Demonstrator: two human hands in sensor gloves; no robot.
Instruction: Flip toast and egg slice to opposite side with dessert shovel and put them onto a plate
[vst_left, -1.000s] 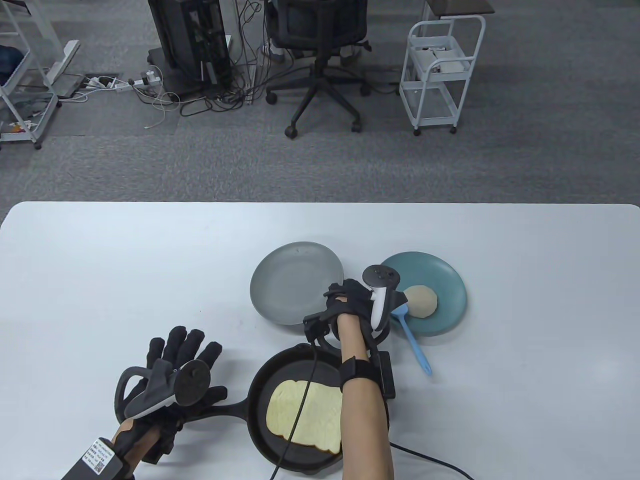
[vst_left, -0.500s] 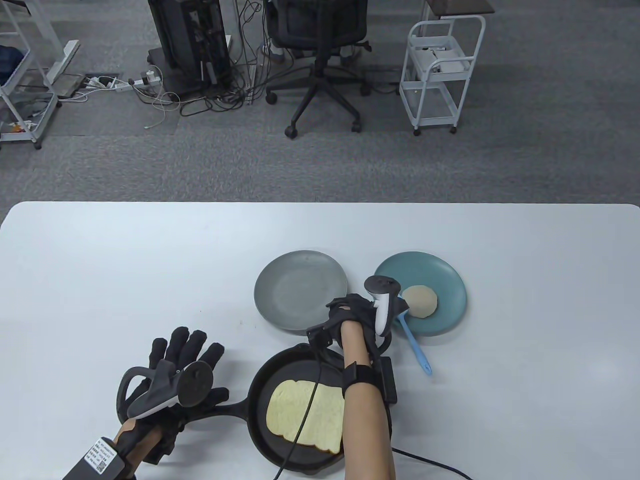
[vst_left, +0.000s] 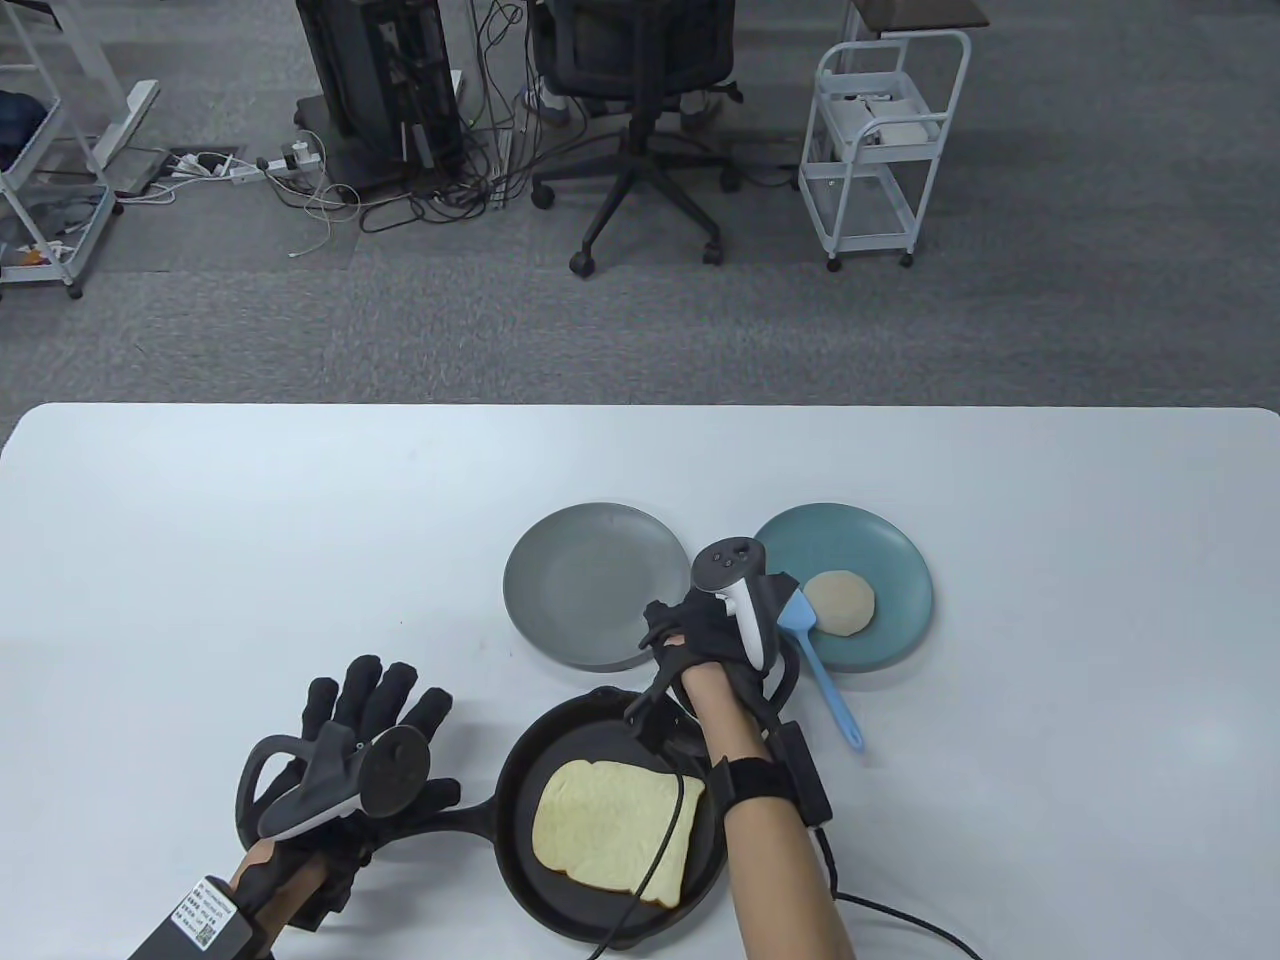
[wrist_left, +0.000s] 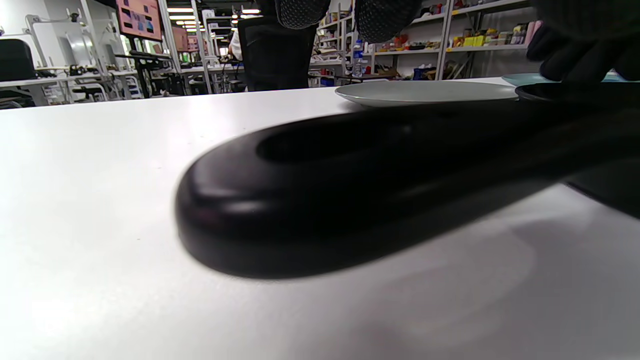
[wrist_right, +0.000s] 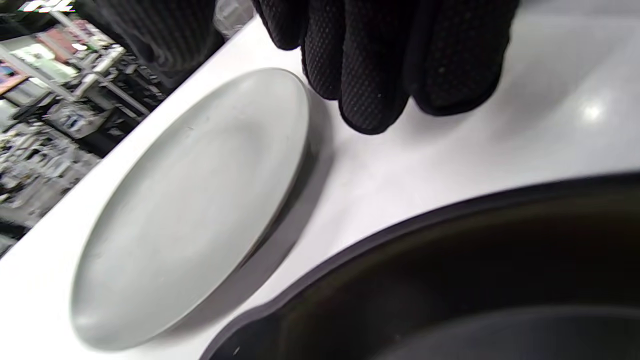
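While the right hand (vst_left: 722, 630) hangs between the two plates with its fingers curled and holding nothing, the blue shovel (vst_left: 820, 665) lies free, its blade on the rim of the teal plate (vst_left: 890, 550) and its handle on the table (vst_left: 300, 520). From here the likeliest slip, I judge, is a clumsy pick-up: nudging the blade could push the egg slice (vst_left: 840, 603), which lies just beside it, or tip the handle away. The cable trailing from the right wrist crosses the toast (vst_left: 610, 825) and might drag on it. The left hand (vst_left: 350, 760) lies with fingers spread and straight beside the pan handle (wrist_left: 350, 185), gripping nothing, so the pan (vst_left: 520, 790) could slide when the toast is scooped. The pan holds the toast; the teal plate holds the egg slice; the grey plate (vst_left: 590, 585) has nothing in it.
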